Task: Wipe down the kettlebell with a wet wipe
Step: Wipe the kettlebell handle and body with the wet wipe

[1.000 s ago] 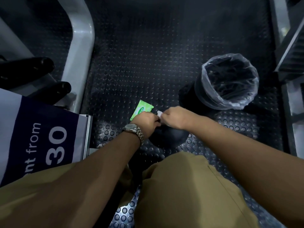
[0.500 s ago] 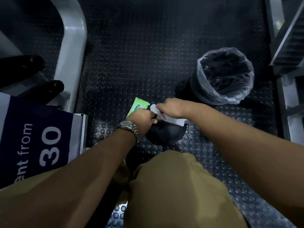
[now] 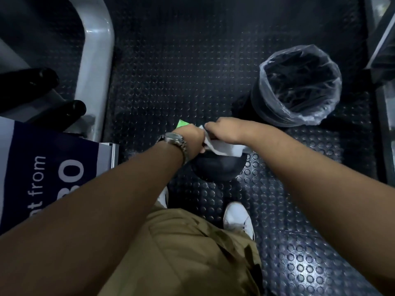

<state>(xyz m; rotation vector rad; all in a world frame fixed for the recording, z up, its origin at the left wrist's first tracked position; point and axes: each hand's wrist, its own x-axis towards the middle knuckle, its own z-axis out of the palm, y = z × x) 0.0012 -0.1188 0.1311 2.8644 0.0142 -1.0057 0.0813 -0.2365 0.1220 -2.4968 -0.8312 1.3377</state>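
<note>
Two hands above kettlebell [image 3: 218,168], on floor [image 3: 192,71] beneath. Left hand [image 3: 189,137] grips green packet [image 3: 182,123]; right hand [image 3: 223,130] pinches wet wipe [image 3: 223,148]. Recommended: pull wipe free, spread flat, press firmly over handle and bell.

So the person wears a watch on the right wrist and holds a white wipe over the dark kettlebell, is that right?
Not quite. The head view shows the watch on the left wrist, not the right. The rest holds: the right hand pinches the white wipe over the dark kettlebell.
</note>
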